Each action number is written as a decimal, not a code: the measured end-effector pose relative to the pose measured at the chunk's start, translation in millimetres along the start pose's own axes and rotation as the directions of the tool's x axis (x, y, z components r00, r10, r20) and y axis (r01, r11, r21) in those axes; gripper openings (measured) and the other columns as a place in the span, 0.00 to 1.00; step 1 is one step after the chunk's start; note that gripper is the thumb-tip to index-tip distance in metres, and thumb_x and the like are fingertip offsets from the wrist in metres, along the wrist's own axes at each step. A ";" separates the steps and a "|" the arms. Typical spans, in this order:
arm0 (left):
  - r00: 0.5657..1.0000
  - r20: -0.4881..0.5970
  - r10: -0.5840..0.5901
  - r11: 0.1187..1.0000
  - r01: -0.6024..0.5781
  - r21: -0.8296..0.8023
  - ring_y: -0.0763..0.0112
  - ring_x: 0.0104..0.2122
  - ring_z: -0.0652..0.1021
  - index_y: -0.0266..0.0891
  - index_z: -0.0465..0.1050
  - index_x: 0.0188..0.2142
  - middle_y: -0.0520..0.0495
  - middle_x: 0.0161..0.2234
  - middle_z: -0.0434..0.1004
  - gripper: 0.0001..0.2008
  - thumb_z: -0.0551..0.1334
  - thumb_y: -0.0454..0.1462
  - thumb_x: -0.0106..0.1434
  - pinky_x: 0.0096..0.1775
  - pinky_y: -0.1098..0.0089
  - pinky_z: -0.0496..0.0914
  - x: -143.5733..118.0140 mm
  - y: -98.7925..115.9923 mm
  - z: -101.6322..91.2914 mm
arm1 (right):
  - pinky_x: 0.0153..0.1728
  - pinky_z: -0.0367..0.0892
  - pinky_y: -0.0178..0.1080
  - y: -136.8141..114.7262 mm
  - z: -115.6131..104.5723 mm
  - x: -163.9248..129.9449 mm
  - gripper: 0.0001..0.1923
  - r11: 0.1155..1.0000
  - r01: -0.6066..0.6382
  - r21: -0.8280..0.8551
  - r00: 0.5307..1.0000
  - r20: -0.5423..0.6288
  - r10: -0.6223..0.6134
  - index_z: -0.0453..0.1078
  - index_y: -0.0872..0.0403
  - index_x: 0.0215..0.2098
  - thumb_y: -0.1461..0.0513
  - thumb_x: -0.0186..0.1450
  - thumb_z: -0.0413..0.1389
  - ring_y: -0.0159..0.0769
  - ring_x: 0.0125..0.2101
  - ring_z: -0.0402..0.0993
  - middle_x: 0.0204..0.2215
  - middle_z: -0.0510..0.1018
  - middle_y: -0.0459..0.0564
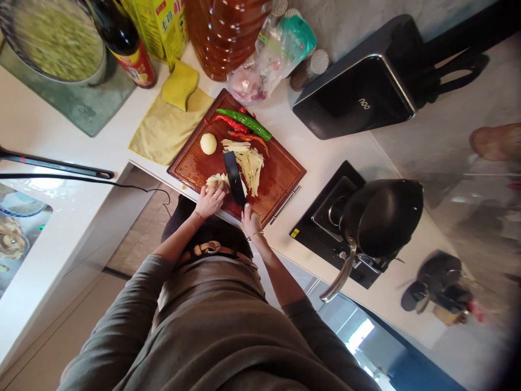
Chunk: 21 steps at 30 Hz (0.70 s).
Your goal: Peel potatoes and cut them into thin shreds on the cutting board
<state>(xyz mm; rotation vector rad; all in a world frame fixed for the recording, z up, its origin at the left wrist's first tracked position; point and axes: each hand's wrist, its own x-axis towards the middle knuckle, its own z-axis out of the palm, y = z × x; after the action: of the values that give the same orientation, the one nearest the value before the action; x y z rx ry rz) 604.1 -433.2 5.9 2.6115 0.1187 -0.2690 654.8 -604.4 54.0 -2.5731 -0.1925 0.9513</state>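
From up here I look straight down on a wooden cutting board (280,174) set at the counter's edge. My left hand (210,200) lies curled over a stack of pale potato slices (220,180), fingertips pressing down on it near the board's front edge. My right hand (251,220) is closed around the handle of a cleaver (235,170), whose dark blade stands on the board with its long axis running away from me, from the wrist toward the far side of the board.

What matters most, as I read it, is that the blade sits just beside the left hand's fingers, on their right, touching the open end of the stack. So the stack lies to the left of the blade and directly under the left hand, while the right hand is just behind the blade, off the board's front edge. The left hand is the nearer one to the slices; the right reaches them only through the blade.

To the right of the blade lies a loose heap of cut strips (249,162), fanned along roughly the same line as the blade. Farther off sit a peeled potato (208,143) and several chili peppers (246,124) at the back of the board.
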 end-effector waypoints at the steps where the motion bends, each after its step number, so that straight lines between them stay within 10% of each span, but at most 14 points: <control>1: 1.000 -0.001 -0.001 1.000 0.001 0.003 0.51 0.61 0.61 0.40 0.63 0.58 0.37 0.61 0.59 0.23 0.49 0.35 0.64 0.54 0.44 0.58 0.0 0.1 0.1 | 0.25 0.61 0.33 0.3 2.9 -0.8 0.41 0.998 -0.012 0.057 1.000 0.012 0.012 0.73 0.56 0.24 0.47 0.69 0.25 0.33 0.21 0.72 0.18 0.75 0.54; 21: 1.000 -0.021 0.006 1.000 -0.005 0.015 0.50 0.60 0.62 0.40 0.68 0.54 0.38 0.61 0.58 0.21 0.49 0.35 0.64 0.53 0.44 0.59 -1.8 0.6 1.9 | 0.28 0.59 0.34 0.6 -16.4 -2.9 0.29 0.975 0.023 -0.219 1.000 0.021 -0.019 0.75 0.56 0.38 0.47 0.68 0.38 0.39 0.30 0.75 0.29 0.80 0.59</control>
<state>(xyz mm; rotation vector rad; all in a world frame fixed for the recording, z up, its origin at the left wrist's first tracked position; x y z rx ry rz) 602.1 -434.8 5.0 2.6292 0.1173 -0.2418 663.3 -610.8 66.9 -2.7559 -0.3478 0.9967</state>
